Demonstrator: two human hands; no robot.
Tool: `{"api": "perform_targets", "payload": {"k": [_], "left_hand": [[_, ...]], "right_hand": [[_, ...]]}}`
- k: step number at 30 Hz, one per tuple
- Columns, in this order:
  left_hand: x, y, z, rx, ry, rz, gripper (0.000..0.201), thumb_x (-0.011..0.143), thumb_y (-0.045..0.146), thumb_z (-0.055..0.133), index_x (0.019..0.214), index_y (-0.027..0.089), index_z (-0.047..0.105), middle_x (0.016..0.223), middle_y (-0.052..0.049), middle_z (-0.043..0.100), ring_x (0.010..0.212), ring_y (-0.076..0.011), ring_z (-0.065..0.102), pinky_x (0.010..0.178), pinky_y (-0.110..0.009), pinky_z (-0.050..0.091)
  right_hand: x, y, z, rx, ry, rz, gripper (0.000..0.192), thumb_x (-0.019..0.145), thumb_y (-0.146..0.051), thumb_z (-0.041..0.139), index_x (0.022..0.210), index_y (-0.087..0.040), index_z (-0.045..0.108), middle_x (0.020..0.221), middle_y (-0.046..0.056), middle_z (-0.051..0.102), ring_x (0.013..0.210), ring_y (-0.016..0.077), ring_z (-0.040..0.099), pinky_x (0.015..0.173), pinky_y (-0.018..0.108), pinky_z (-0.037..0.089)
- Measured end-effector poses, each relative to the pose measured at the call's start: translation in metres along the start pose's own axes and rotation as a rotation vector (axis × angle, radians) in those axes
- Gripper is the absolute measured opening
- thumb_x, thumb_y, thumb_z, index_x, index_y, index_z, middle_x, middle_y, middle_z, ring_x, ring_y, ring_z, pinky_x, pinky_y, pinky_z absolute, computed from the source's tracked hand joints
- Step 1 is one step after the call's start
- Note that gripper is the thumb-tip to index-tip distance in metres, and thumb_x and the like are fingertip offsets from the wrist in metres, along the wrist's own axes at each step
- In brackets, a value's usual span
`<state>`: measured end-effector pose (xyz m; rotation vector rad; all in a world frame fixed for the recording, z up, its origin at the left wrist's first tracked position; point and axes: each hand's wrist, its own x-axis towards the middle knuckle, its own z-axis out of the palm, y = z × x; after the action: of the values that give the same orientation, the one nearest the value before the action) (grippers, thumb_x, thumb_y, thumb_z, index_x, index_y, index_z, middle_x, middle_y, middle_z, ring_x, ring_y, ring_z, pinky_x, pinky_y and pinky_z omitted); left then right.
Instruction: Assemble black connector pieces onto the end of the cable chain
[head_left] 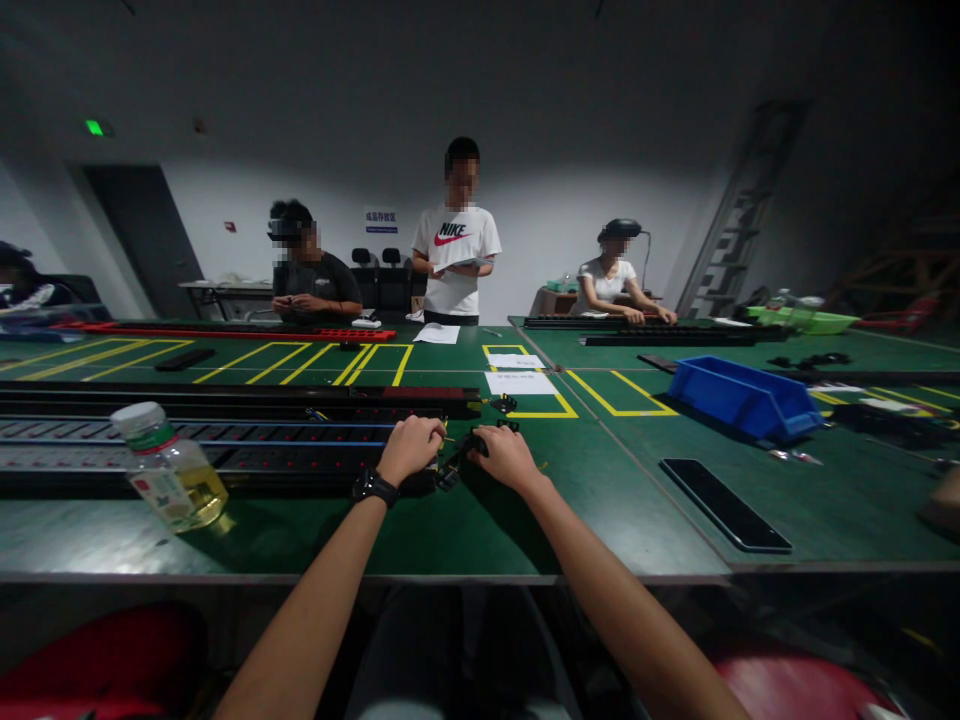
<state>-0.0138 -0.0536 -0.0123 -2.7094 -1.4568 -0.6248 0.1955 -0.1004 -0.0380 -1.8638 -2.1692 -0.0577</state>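
My left hand (410,447), with a black watch on its wrist, rests at the right end of a long black rail (285,452) with blue edge strips. Its fingers are bent over that end; whether they pinch anything is hidden. Just right of it, my right hand (507,456) is closed around a small black part (474,444), partly covered by the fingers. Between the hands, near the rail's end, lies another small dark piece (448,474). Beyond them, a small black bracket-like piece (504,404) sits on the green table (585,490).
A bottle of yellow liquid (174,475) stands at left. To the right are a dark phone-like slab (724,505) and a blue bin (742,398). White paper sheets (519,383) lie ahead. Several people are across the table, one standing (457,250).
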Motion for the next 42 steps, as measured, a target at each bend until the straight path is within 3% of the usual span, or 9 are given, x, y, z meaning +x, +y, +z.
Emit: {"api": "perform_targets", "payload": {"k": [15,26,36,42], "left_hand": [[0.001,-0.002,0.003,0.009,0.001,0.003,0.029,0.095,0.022,0.048,0.098,0.027,0.077,0.105,-0.001,0.080,0.102,-0.0239,0.069,0.093,-0.035,0.050],[-0.001,-0.001,0.001,-0.010,0.006,-0.002,0.031,0.095,0.023,0.047,0.099,0.027,0.078,0.106,-0.002,0.080,0.102,-0.0230,0.069,0.095,-0.034,0.050],[-0.001,0.000,-0.001,-0.013,0.000,-0.003,0.031,0.096,0.023,0.048,0.098,0.027,0.078,0.106,-0.002,0.080,0.102,-0.0227,0.070,0.096,-0.034,0.051],[0.000,-0.001,0.001,-0.007,0.004,-0.007,0.032,0.095,0.023,0.047,0.099,0.027,0.078,0.106,-0.003,0.080,0.103,-0.0231,0.069,0.097,-0.035,0.050]], "right_hand": [[0.002,-0.001,0.002,0.009,0.023,0.049,0.045,0.106,-0.047,0.045,0.142,-0.026,0.061,0.140,0.008,0.067,0.121,0.0289,0.062,0.097,0.039,0.046],[0.001,-0.007,-0.010,-0.089,-0.001,0.077,0.054,0.112,-0.039,0.023,0.111,-0.021,0.074,0.101,0.013,0.076,0.104,0.0262,0.067,0.092,0.035,0.045],[0.002,-0.005,-0.008,-0.130,0.008,0.068,0.052,0.112,-0.034,0.023,0.110,-0.020,0.073,0.098,0.014,0.076,0.100,0.0267,0.070,0.089,0.034,0.046],[0.003,-0.006,-0.007,-0.079,0.035,0.105,0.057,0.112,-0.041,0.025,0.098,-0.019,0.076,0.097,0.014,0.077,0.098,0.0248,0.072,0.089,0.032,0.046]]}}
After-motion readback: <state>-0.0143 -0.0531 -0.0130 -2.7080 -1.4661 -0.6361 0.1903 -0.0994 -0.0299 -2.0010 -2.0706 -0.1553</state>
